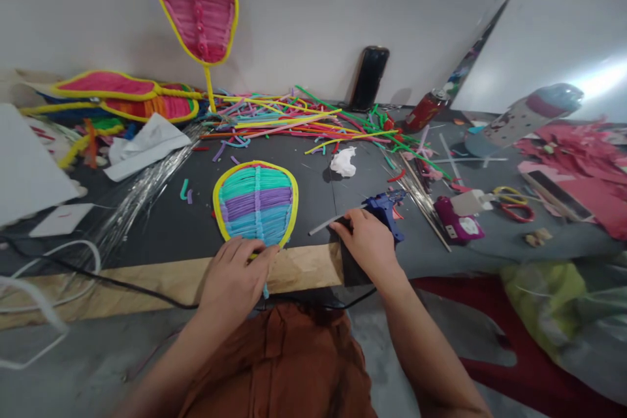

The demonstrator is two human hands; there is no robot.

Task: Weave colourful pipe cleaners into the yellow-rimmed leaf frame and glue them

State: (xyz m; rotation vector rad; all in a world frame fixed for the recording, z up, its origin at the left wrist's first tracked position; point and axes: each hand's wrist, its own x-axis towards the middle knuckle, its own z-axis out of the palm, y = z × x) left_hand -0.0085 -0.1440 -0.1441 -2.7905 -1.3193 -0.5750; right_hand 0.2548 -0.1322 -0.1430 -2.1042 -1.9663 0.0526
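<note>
Left hand: your left hand (240, 271) covers the lower end of the pipe-cleaner panel (258, 199), fingers bent close together over its rim; how firmly they grip, you cannot tell from here.
Right hand: your right hand (369, 241) is at the blue glue gun (385, 214), thumb and forefinger close together by the glue stick (321, 227); whether they pinch it is unclear.
Panel: flat before you, rounded and narrowing toward you, yellow-rimmed, with turquoise, purple and blue bands and a pale blue spine; a blue stem (266, 290) shows below your left hand.
Table edge: the panel's lower end reaches the wooden strip (308, 268) beside you.
Open room: bare dark tabletop (313, 173) right of the panel, up to the crumpled white tissue (343, 162).
Behind: loose pipe cleaners (284, 114) bound the space.
</note>
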